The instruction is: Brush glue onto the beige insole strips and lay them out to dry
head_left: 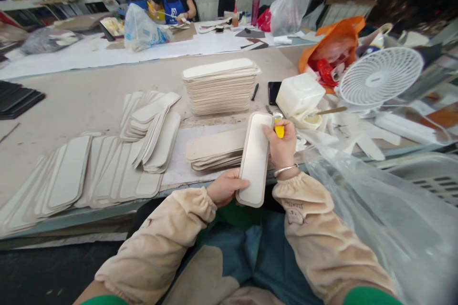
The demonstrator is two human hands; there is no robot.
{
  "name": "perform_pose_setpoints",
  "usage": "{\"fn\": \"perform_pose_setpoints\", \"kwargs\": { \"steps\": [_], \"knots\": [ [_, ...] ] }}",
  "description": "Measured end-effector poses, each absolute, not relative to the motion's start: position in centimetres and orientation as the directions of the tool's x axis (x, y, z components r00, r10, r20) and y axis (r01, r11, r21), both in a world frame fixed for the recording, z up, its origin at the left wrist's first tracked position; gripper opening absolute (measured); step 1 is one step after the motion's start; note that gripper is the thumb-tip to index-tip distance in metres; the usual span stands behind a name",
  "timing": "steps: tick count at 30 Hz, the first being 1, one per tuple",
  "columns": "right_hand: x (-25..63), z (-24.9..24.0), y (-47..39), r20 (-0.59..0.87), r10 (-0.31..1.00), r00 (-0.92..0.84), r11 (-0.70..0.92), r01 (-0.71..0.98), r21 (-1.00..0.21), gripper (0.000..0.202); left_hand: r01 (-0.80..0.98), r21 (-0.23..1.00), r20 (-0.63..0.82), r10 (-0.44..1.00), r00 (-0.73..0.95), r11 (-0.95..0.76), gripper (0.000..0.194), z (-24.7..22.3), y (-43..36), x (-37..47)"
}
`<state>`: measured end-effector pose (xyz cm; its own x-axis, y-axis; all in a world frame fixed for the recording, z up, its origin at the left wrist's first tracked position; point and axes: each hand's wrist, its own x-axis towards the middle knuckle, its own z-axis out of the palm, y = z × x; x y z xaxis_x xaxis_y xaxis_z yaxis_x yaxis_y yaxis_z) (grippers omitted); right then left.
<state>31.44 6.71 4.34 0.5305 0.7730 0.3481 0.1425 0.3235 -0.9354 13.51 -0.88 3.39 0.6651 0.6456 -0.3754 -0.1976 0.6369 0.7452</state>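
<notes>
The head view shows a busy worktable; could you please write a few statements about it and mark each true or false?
1. The left hand and right hand hold the same pale panel. True.
2. The fan is black. False: the fan is white.
3. The tall stack stands on the table beyond the hands. True.
4. The dark pen-like tool lies left of the tall stack. False: the dark pen-like tool lies to its right.
5. A bracelet circles the right wrist. True.
</notes>
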Motion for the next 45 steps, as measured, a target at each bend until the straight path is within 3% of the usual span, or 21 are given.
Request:
{"fn": "perform_pose_setpoints", "kwargs": {
  "steps": [15,23,27,32,40,45],
  "knots": [
    [32.2,3.7,6.9,0.358,0.781,0.512,0.362,0.096,-0.927,0.039,-0.203,0.768,-0.307,0.628,0.715,0.607,0.052,3.8,-0.3,12.2],
    [33.2,2.9,7.0,0.334,0.766,0.549,0.305,0.147,-0.941,0.039,-0.166,0.888,-0.196,0.68,0.706,0.428,0.062,5.2,0.1,9.8],
    [33.9,2.2,7.0,0.3,0.762,0.574,0.231,0.191,-0.954,0.043,-0.159,0.939,-0.168,0.809,0.564,0.305,0.063,6.8,0.9,6.8],
    [33.3,2.8,6.6,0.311,0.765,0.564,0.189,0.265,-0.946,0.042,-0.237,0.958,-0.111,0.971,0.211,0.161,0.054,8.4,2.3,4.1],
    [31.7,4.1,6.1,0.371,0.776,0.51,0.13,0.446,-0.886,0.04,-0.305,0.948,-0.122,0.99,-0.065,0.096,0.04,8.5,3.9,4.1],
    [31.6,3.9,6.2,0.388,0.781,0.489,0.108,0.506,-0.856,0.039,-0.161,0.987,-0.043,0.969,-0.245,0.003,0.037,7.2,5.0,3.4]
  ]
}}
